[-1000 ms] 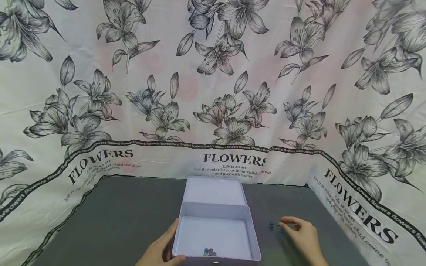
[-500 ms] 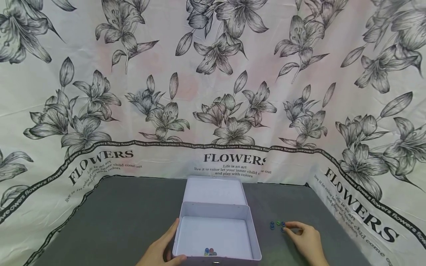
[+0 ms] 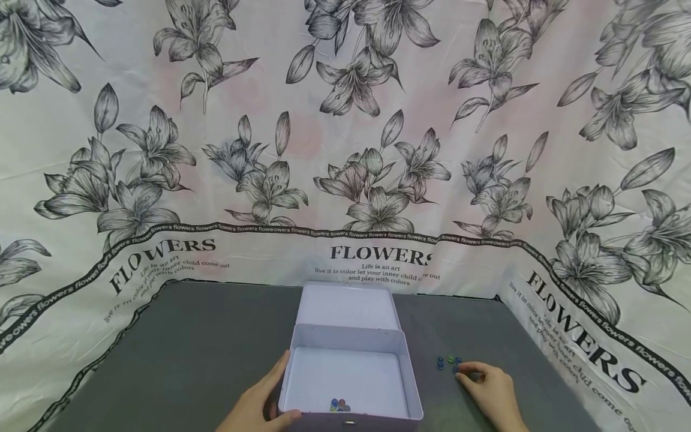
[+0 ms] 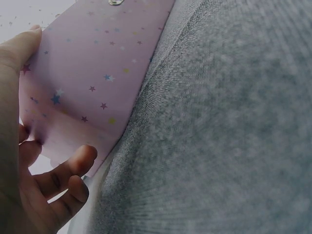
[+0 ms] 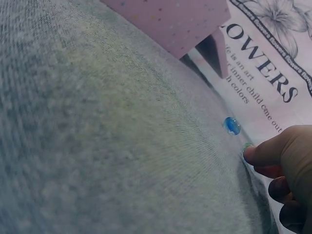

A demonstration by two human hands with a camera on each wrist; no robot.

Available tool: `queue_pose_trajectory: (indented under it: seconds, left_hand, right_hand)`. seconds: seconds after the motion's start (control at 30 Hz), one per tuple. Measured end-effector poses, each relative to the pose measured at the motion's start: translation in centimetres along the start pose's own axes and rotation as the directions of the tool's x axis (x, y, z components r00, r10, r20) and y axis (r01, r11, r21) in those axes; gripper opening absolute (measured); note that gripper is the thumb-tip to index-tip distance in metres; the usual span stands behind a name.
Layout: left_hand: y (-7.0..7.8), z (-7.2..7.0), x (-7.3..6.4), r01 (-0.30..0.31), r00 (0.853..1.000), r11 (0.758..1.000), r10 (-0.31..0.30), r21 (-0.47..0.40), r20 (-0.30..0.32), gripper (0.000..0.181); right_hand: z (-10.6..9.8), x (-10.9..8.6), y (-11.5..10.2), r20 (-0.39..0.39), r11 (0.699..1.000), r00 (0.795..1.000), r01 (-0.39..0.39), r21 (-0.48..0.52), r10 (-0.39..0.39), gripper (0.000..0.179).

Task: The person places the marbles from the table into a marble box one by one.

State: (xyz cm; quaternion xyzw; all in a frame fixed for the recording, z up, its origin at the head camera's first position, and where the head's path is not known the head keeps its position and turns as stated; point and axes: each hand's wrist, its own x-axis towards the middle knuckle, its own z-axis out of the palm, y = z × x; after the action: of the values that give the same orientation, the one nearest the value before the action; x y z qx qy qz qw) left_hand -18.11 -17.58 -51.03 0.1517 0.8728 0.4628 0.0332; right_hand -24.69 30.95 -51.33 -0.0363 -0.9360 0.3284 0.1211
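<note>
Your right hand [image 3: 490, 389] leaves the green marble [image 3: 450, 360] of a second ago for the near blue marble [image 3: 454, 369], thumb and forefinger drawn almost together at its edge. Whether they pinch it or only touch it, you cannot tell; the fingertips hide part of the marble. Just beyond your fingertips lies the far blue marble [image 3: 458, 360], with the green marble beside it to the left, free of your fingers on the gray table [image 3: 227, 336]. Farther left of the grip, two blue marbles [image 3: 440, 366] sit close together, one behind the other. The change suggests small adjustments within this group of five, all outside the box [image 3: 351, 338], and the work in hand looks unfinished.

Well to the left of that grip, your left hand [image 3: 258, 402] holds the box at its near left corner, thumb at the front edge, fingers bent along the side, its hold unchanged. To the right of that hand, inside against the front wall, rests a small pile of marbles [image 3: 341, 404], also unchanged. Beyond both hands, the lid [image 3: 348, 306] stands open behind the box; farthest off hangs a flower-printed cloth [image 3: 302, 138].
</note>
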Motion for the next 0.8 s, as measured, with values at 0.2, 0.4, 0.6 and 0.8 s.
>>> queue_pose_trajectory:
  seconds: [0.2,0.4,0.6,0.8]
  left_hand:
    - [0.2,-0.1,0.0,0.0,1.0,1.0,0.001,0.024,-0.017,0.107]
    - [0.0,0.0,0.1,-0.002,1.0,0.999,0.003,0.036,-0.02,0.109]
    - [-0.1,0.2,0.2,0.0,1.0,0.999,0.001,0.04,-0.014,0.107]
    - [0.1,0.1,0.1,0.002,1.0,1.0,-0.002,0.006,-0.002,0.107]
  right_hand:
    - [0.4,0.0,0.1,-0.026,1.0,0.999,0.025,-0.009,-0.025,0.015]
    - [0.6,-0.1,0.1,-0.043,0.999,0.998,0.039,-0.018,-0.04,0.015]
    - [0.7,-0.2,0.5,-0.044,1.0,0.999,-0.006,-0.006,0.006,0.016]
    - [1.1,0.0,0.7,-0.088,0.999,0.995,0.043,-0.025,-0.045,0.015]
